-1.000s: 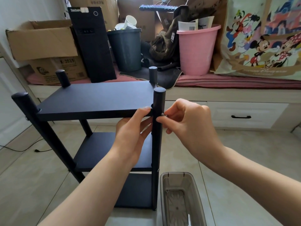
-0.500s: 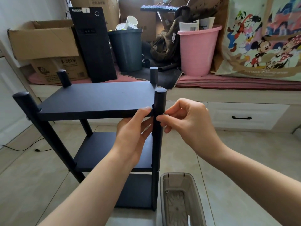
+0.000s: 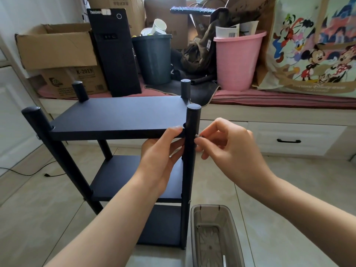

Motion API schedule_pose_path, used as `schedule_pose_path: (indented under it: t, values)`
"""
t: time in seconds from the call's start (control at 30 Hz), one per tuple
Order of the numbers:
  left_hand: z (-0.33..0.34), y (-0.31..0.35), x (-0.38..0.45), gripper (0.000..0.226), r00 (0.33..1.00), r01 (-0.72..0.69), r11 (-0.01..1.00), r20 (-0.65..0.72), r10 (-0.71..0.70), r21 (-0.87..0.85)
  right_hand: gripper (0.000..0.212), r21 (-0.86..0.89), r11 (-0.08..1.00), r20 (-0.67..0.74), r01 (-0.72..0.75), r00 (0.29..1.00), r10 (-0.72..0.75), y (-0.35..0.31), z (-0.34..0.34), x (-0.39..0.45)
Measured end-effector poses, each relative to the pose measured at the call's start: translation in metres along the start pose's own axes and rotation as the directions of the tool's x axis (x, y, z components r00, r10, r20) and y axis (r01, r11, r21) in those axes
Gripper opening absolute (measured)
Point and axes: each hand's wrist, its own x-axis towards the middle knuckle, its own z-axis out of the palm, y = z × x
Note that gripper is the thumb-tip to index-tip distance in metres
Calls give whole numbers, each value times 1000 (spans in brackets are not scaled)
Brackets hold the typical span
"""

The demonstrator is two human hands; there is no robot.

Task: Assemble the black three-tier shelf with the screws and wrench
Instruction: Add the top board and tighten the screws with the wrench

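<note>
The black three-tier shelf (image 3: 119, 116) stands upright on the tiled floor, with its four round posts in place. My left hand (image 3: 159, 158) grips the near right corner of the top board, thumb on its front edge, fingers beneath. My right hand (image 3: 229, 149) pinches a small silver screw (image 3: 197, 135) against the right side of the near right post (image 3: 191, 151), level with the top board. Another screw head (image 3: 189, 201) shows on that post at the middle board. No wrench is visible.
A translucent grey plastic tray (image 3: 213, 237) lies on the floor just right of the shelf's foot. Behind, a low bench (image 3: 279, 116) with drawers carries cardboard boxes, a black computer tower (image 3: 115, 53), a dark bin, a pink bucket (image 3: 238, 60) and a cartoon-print bag. A cable runs along the floor at left.
My right hand's fingers have shifted slightly on the screw at the post. The left hand and the shelf stay where they were.
</note>
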Motion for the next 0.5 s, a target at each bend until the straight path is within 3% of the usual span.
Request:
schedule_pose_path:
  t: [0.33, 0.5]
  values:
    - [2, 0, -1, 21, 1000, -4, 1000, -5, 5, 25, 21, 48, 999, -11, -12, 1000, 13, -1, 2, 7]
    - [2, -1, 0, 24, 1000, 10, 1000, -23, -9, 30, 23, -28, 1000, -42, -8, 999, 7, -2, 2, 7]
